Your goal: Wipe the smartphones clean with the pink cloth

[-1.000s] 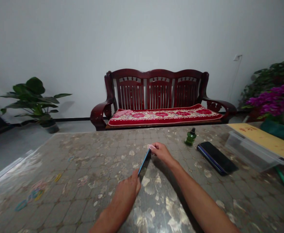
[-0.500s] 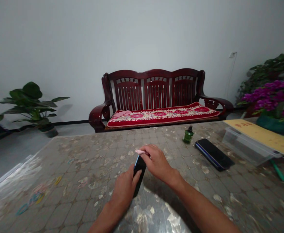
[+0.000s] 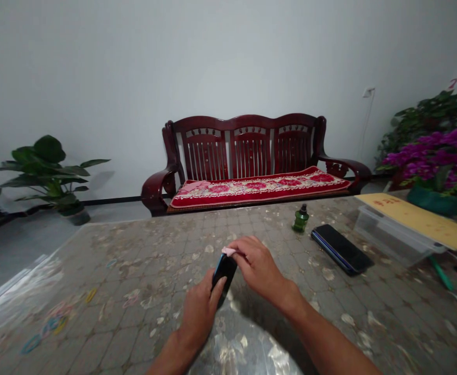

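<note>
My left hand point(image 3: 200, 302) is closed around the lower part of a dark smartphone point(image 3: 225, 276), its thumb lying across the screen side. The phone is held tilted over the patterned tabletop, with a bluish edge on its left. My right hand point(image 3: 256, 264) pinches a small pink cloth point(image 3: 229, 251) against the phone's top end. Most of the cloth is hidden by the fingers. To the right lies a stack of dark phones point(image 3: 342, 249), and behind it stands a small green spray bottle point(image 3: 301, 219).
At right, a clear plastic box point(image 3: 392, 235) bears a yellow envelope point(image 3: 419, 221), near a green-handled tool point(image 3: 441, 273) and a pot of purple flowers point(image 3: 443, 161). Colourful rings point(image 3: 54, 324) lie at left. Beyond the table point(image 3: 166, 245) stands a wooden bench point(image 3: 252, 151).
The pink cloth and my right hand have shifted slightly right and down along the phone's top end. My left hand keeps its hold. The whole view has turned a little.
</note>
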`<act>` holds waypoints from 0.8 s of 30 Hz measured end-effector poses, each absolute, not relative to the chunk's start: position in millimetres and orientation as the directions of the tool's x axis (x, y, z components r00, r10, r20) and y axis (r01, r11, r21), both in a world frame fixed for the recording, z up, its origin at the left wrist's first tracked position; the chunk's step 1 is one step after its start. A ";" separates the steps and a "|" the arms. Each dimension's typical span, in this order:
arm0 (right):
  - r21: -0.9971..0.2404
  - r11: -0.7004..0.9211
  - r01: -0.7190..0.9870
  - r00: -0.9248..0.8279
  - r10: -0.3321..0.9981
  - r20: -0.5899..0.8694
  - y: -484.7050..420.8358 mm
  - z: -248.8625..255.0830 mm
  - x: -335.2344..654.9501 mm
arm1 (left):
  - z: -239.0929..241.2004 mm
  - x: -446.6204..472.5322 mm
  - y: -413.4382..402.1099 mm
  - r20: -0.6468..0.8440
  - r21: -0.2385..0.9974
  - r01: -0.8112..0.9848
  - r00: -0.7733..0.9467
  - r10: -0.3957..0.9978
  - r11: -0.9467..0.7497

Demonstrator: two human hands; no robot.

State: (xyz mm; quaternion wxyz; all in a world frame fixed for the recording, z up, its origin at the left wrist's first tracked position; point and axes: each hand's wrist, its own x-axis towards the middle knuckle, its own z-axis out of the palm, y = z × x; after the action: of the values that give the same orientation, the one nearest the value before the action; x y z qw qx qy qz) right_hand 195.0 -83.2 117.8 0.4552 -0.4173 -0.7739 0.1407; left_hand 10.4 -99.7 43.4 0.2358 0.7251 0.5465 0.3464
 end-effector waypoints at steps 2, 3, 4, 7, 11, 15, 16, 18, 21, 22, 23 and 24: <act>-0.593 0.629 0.503 -0.241 0.761 0.602 -85.2 118.0 196.7 | 41.2 11.3 -100.0 0.259 0.755 0.586 0.148 0.955 -0.295; -0.597 0.621 0.507 -0.229 0.765 0.602 -84.8 115.9 199.0 | 40.4 11.5 -100.1 0.261 0.770 0.567 0.137 0.955 -0.292; -0.604 0.606 0.518 -0.212 0.775 0.596 -83.5 112.9 201.9 | 39.7 11.7 -100.0 0.262 0.784 0.551 0.126 0.957 -0.287; -0.626 0.550 0.553 -0.159 0.807 0.569 -78.7 103.8 210.0 | 38.7 11.9 -99.2 0.267 0.807 0.524 0.089 0.960 -0.273; -0.628 0.572 0.528 -0.159 0.793 0.589 -81.0 103.2 212.3 | 34.2 10.8 -99.2 0.283 0.844 0.464 0.038 0.958 -0.267; -0.696 0.566 0.442 -0.154 0.812 0.562 -88.2 105.4 210.5 | 27.5 8.3 -100.1 0.256 0.889 0.390 0.008 0.967 -0.239; -0.749 0.525 0.404 -0.124 0.842 0.524 -88.5 104.2 210.1 | 27.0 8.2 -100.2 0.249 0.897 0.377 0.003 0.968 -0.232; -0.858 0.421 0.295 -0.049 0.903 0.426 -87.1 99.7 208.9 | 27.8 9.5 -99.8 0.238 0.910 0.352 -0.015 0.971 -0.217; -0.935 0.320 0.151 0.047 0.943 0.330 -83.3 89.9 204.6 | 31.6 15.7 -99.1 0.216 0.932 0.312 -0.062 0.974 -0.187; -0.942 0.311 0.126 0.082 0.943 0.322 -82.7 86.3 202.3 | 32.8 18.8 -99.0 0.210 0.938 0.295 -0.074 0.975 -0.180; -0.946 0.305 0.110 0.111 0.942 0.316 -82.8 82.7 199.8 | 34.0 22.3 -98.9 0.203 0.946 0.274 -0.089 0.975 -0.172; -0.949 0.298 0.101 0.126 0.942 0.310 -83.7 79.2 197.0 | 35.1 26.3 -98.8 0.191 0.957 0.244 -0.112 0.975 -0.159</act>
State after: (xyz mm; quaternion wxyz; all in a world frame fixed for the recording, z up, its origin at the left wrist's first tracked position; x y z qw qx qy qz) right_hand 197.0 -83.7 79.2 0.5846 -0.4704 -0.5544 0.3600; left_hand 26.3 -98.8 35.1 0.3568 0.5629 0.5415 0.5125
